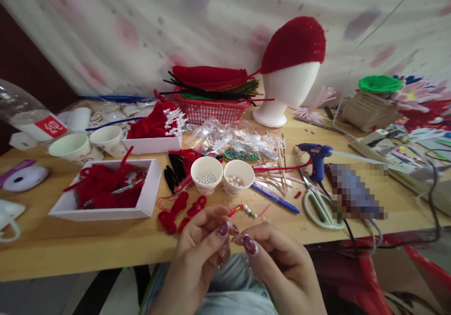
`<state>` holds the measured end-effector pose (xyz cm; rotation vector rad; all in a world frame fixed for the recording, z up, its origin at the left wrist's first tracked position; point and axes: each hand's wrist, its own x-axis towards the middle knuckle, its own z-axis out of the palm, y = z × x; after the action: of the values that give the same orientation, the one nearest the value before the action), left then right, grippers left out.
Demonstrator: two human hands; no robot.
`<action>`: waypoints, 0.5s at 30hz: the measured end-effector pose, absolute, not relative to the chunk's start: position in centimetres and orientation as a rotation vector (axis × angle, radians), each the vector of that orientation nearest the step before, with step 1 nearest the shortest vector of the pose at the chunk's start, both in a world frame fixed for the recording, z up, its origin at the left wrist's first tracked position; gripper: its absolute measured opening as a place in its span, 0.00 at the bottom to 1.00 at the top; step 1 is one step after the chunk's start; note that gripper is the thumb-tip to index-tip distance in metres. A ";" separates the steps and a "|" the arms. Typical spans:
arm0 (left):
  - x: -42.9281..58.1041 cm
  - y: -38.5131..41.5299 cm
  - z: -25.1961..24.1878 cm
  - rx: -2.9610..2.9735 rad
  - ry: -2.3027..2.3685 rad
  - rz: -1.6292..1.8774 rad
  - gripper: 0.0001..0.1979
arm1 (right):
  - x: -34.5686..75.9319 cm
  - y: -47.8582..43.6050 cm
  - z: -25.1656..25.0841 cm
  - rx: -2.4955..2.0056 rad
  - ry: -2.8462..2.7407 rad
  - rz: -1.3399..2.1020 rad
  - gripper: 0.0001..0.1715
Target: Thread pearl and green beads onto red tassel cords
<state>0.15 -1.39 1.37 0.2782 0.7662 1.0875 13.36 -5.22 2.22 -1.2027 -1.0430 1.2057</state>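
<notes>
Both hands meet at the table's front edge, fingertips almost touching. My left hand (201, 247) is closed in a pinch, and so is my right hand (282, 254). Whatever lies between the fingertips is too small to make out. Just beyond them rests a short strand of white and green beads (249, 211) with a red and yellow end. Fuzzy red looped shapes (178, 205) lie left of the fingers. Behind stand two paper cups, the left cup (206, 165) with pearly beads and the right cup (239, 167) with white and reddish ones.
To the right are scissors (319, 207), a blue glue gun (316, 157) with its cable, and a blue pen (276, 198). A white box (150, 188) of red fuzzy pieces stands left. Behind are a red basket (211, 112) and a foam head (287, 87) with a red cap.
</notes>
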 end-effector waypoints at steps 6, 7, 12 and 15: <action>0.2 -1.5 0.2 0.198 0.670 1.037 0.13 | 12.7 -5.2 2.0 -1.239 -1.279 0.972 0.14; 0.1 -1.6 0.2 0.182 0.663 1.020 0.13 | 12.6 -5.2 2.0 -1.252 -1.288 0.927 0.13; -0.2 -1.8 0.4 0.172 0.667 0.962 0.15 | 12.7 -4.9 1.9 -1.220 -1.414 0.794 0.07; -0.2 -1.6 -0.3 0.230 0.684 1.001 0.13 | 13.5 -4.8 1.7 -1.219 -1.552 0.733 0.06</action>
<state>-0.19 -1.59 -0.28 0.2302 0.6841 1.0006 13.48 -4.81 1.66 -1.2195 -1.5524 0.7329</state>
